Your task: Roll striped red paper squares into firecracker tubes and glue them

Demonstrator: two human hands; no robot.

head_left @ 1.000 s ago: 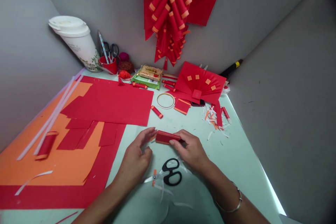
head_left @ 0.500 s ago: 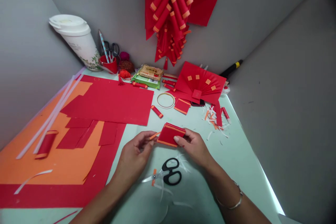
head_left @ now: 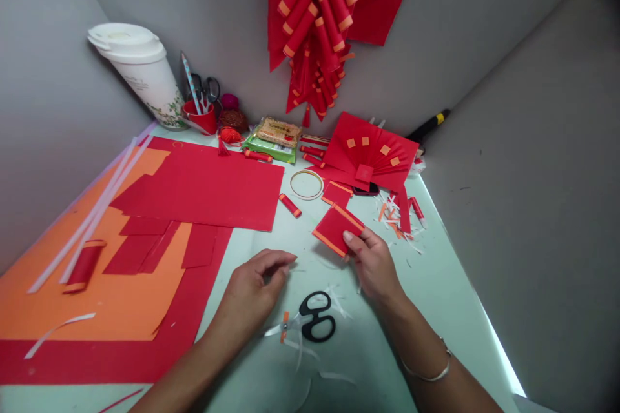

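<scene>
Pale green table [head_left: 436, 310] against grey walls | right hand [head_left: 375, 264] grips red card [head_left: 338, 230] with orange edges, raised right of centre | left hand [head_left: 259, 287] holds nothing, fingers loosely curled, thumb and forefinger slightly apart | scissors [head_left: 310, 321] below, between both forearms

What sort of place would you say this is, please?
Probably a small craft corner or desk against grey walls: scissors lie among paper scraps, large red and orange sheets cover the left side, and a red paper decoration hangs above.
</scene>
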